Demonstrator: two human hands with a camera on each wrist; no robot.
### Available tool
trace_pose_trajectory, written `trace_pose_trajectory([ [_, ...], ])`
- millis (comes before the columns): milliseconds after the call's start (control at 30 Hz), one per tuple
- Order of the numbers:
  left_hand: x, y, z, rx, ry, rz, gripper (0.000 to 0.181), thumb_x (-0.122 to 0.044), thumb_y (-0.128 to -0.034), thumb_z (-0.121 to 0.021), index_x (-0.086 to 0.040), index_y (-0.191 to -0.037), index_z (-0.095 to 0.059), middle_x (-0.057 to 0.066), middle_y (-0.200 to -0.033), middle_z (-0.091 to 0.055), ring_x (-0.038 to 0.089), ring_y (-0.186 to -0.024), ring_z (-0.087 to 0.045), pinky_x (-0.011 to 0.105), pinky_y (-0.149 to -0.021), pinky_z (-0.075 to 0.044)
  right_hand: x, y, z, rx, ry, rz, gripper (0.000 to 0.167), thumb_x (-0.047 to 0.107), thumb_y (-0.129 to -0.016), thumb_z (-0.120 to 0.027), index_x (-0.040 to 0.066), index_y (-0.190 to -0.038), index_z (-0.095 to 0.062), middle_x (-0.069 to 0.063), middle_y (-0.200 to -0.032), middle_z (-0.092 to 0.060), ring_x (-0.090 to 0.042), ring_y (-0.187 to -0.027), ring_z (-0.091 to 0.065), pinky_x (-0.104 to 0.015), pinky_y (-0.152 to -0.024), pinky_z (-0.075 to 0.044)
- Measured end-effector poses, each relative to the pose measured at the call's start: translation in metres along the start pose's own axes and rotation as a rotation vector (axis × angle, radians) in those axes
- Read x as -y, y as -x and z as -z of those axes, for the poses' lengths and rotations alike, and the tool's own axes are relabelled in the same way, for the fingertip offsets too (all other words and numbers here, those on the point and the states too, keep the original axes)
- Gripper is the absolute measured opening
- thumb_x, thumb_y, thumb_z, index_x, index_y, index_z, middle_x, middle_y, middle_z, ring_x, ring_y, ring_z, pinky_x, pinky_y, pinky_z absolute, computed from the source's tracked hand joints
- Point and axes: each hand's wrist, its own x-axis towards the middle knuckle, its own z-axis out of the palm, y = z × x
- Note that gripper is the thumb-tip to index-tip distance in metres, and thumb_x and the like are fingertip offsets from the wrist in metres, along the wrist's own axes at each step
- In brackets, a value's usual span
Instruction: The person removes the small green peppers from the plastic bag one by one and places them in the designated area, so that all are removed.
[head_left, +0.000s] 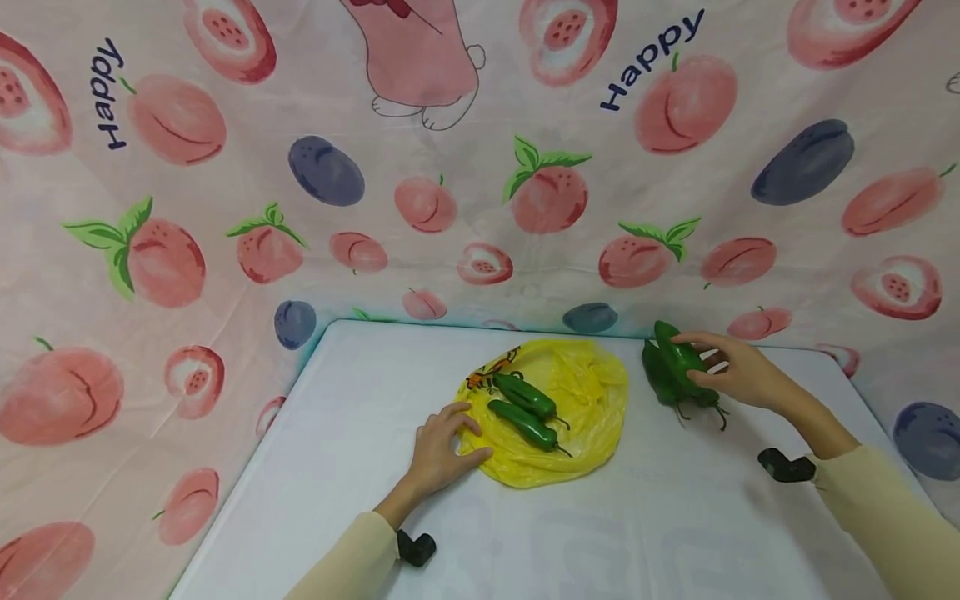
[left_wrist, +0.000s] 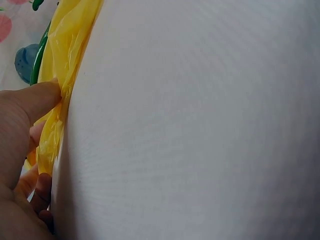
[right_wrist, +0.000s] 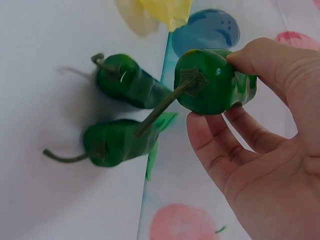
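Closest is a pale sleeve (head_left: 341, 558), and its left hand (head_left: 438, 450) pinches the edge of a yellow bag (head_left: 592, 433) tight, maybe so it won't slide. Two green peppers (head_left: 522, 425) lie on the bag. Next, two loose peppers (right_wrist: 120, 142) sit on the white table (head_left: 360, 375). Just above them, the right hand (head_left: 738, 371) holds another pepper (right_wrist: 212, 82), thumb and fingertips only pepper-wide apart, likely so it won't drop.

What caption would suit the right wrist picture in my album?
A right hand holds one glossy, elongated green pepper beside two similar green peppers on a white tabletop.
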Motion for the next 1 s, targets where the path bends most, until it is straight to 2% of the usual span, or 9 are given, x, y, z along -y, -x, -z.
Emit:
trace_pose_trajectory([
  [300, -0.002, 0.0, 0.001, 0.007, 0.012, 0.0, 0.028, -0.039, -0.0841, -0.084, -0.023, -0.1, -0.069, 0.007, -0.148, -0.055, 0.033, -0.123, -0.052, 0.047, -0.088, -0.033, -0.016, 0.014, 0.01, -0.031, -0.007, -0.036, 0.054, 0.005, -0.092, -0.076, 0.005, -0.142, -0.055, -0.032, -0.129, -0.06, -0.04, -0.099, -0.067, -0.027, -0.068, -0.055],
  [667, -0.003, 0.0, 0.002, 0.019, 0.005, -0.002, 0.028, -0.038, -0.0843, -0.084, -0.022, -0.101, -0.069, 0.008, -0.148, -0.054, 0.034, -0.122, -0.052, 0.046, -0.088, -0.032, -0.029, 0.027, 0.013, -0.055, -0.01, -0.085, 0.055, 0.009, -0.095, -0.074, 0.006, -0.145, -0.052, -0.031, -0.133, -0.057, -0.047, -0.104, -0.063, -0.026, -0.068, -0.054],
  [1000, -0.002, 0.002, 0.001, -0.002, 0.012, -0.011, 0.027, -0.038, -0.0846, -0.084, -0.023, -0.1, -0.068, 0.007, -0.148, -0.055, 0.033, -0.122, -0.053, 0.046, -0.087, -0.032, -0.043, 0.034, 0.014, -0.09, -0.032, -0.116, 0.055, 0.011, -0.095, -0.073, 0.004, -0.145, -0.051, -0.033, -0.131, -0.058, -0.05, -0.104, -0.062, -0.027, -0.066, -0.054],
])
